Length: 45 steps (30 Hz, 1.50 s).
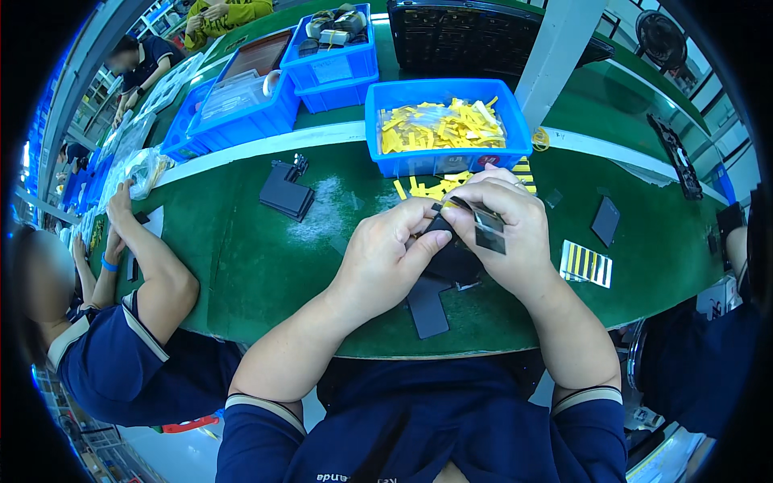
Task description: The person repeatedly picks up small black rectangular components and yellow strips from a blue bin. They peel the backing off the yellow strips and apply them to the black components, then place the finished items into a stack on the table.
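Both hands meet over the bench edge, fingers pinched close together. My left hand (382, 253) is closed on a small black piece (439, 225), mostly hidden by the fingers. My right hand (515, 229) is closed against the same spot, with a bit of yellow strip showing at the fingertips. A dark glossy film piece (489, 235) hangs from the right hand's grip. Below the hands lies a dark grey L-shaped flat part (427, 307). Loose yellow strips (431, 188) lie just beyond the fingers, beside a yellow-and-black striped sheet (525, 173).
A blue bin (448, 163) of yellow strips stands ahead. Stacked dark L-shaped parts (286, 193) lie left; a dark flat part (605, 220) and another striped sheet (586, 264) lie right. Blue crates (245, 121) and a post (560, 60) stand behind. A co-worker (137, 346) sits at left.
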Each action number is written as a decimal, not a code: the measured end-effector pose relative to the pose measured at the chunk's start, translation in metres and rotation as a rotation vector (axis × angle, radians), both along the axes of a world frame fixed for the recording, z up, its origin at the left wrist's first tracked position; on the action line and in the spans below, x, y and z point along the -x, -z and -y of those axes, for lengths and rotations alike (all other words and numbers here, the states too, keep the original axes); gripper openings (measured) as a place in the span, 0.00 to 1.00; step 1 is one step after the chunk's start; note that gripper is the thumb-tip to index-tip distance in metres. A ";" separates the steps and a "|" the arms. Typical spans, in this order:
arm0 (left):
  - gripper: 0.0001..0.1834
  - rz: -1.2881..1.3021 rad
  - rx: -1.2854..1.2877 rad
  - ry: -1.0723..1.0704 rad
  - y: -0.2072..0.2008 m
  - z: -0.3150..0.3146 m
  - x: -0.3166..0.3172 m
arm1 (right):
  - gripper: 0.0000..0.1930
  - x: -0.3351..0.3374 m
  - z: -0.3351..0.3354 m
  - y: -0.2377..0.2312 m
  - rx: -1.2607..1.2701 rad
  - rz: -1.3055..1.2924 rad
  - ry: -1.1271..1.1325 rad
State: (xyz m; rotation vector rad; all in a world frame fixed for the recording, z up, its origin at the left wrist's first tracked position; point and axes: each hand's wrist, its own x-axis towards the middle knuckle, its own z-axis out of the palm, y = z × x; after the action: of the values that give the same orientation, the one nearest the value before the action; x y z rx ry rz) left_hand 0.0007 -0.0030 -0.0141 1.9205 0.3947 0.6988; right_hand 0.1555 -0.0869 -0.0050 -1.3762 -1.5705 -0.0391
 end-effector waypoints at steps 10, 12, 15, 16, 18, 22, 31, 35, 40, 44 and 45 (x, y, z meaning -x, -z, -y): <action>0.09 0.005 0.174 -0.019 -0.003 -0.002 0.000 | 0.17 -0.003 0.004 -0.012 0.020 0.113 -0.057; 0.08 0.008 0.277 -0.020 -0.004 -0.002 0.000 | 0.17 -0.006 0.003 -0.008 -0.033 0.216 0.002; 0.07 0.031 0.400 -0.014 -0.006 -0.004 0.002 | 0.14 0.000 0.002 -0.013 -0.135 0.294 0.094; 0.07 0.050 0.405 -0.010 -0.005 -0.005 0.002 | 0.13 0.000 0.004 -0.014 -0.139 0.343 0.093; 0.06 0.074 0.425 0.000 -0.001 -0.005 0.001 | 0.10 -0.001 0.008 -0.017 -0.145 0.439 0.095; 0.06 0.046 0.414 0.023 0.000 -0.008 0.001 | 0.07 -0.002 0.009 -0.018 -0.136 0.509 0.093; 0.08 0.128 0.326 0.026 0.000 -0.010 0.002 | 0.08 -0.018 0.006 -0.003 0.154 -0.442 0.216; 0.08 0.223 0.237 -0.009 0.002 -0.010 -0.003 | 0.08 -0.015 0.004 0.005 0.623 -0.838 -0.194; 0.09 0.200 0.382 -0.048 0.007 -0.010 0.000 | 0.12 -0.008 0.003 -0.002 0.276 -0.531 -0.017; 0.09 0.215 0.402 -0.132 0.011 -0.011 -0.002 | 0.15 0.006 0.009 -0.014 -0.135 0.179 0.231; 0.09 0.221 0.393 -0.140 0.012 -0.010 -0.003 | 0.15 0.011 0.008 -0.016 -0.153 0.254 0.198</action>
State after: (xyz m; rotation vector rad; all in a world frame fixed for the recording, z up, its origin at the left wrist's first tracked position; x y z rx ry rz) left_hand 0.0032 0.0071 -0.0259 1.4398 0.4901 0.8474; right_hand 0.1442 -0.0946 0.0106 -1.4421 -1.5941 -0.4618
